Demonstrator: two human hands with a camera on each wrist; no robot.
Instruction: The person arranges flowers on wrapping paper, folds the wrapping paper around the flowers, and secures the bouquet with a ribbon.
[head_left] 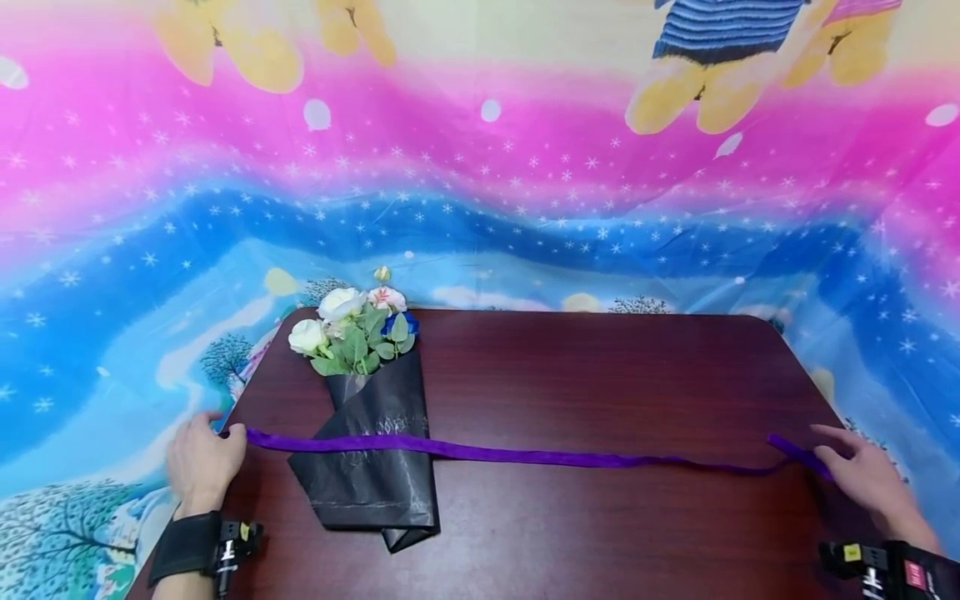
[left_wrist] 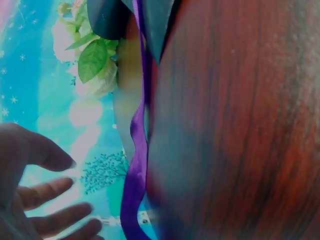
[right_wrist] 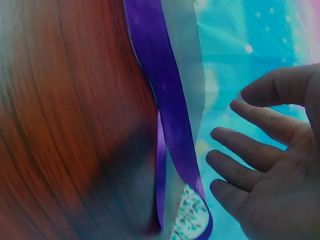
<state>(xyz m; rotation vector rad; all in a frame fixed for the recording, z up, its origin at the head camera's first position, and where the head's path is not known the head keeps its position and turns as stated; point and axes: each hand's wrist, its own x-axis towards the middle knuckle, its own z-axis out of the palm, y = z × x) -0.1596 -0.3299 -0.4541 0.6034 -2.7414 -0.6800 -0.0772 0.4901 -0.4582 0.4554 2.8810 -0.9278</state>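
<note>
A long purple ribbon [head_left: 525,457] stretches from side to side over the table, crossing on top of a bouquet's black wrapping paper [head_left: 375,492]. White and pink flowers [head_left: 341,304] with green leaves and a bit of blue stick out of the paper. By the ribbon's left end is my left hand [head_left: 201,462]; the left wrist view has its fingers [left_wrist: 55,192] spread, apart from the ribbon [left_wrist: 137,170]. My right hand [head_left: 870,479] is beside the right end. In the right wrist view its fingers [right_wrist: 245,167] are extended, and the ribbon [right_wrist: 167,85] lies apart from them, looping low down.
The dark reddish-brown table [head_left: 600,375] has rounded far corners. A colourful printed cloth [head_left: 480,183] in pink and blue hangs behind it and along both sides. Each wrist wears a black strap [head_left: 187,546] with a small camera mount.
</note>
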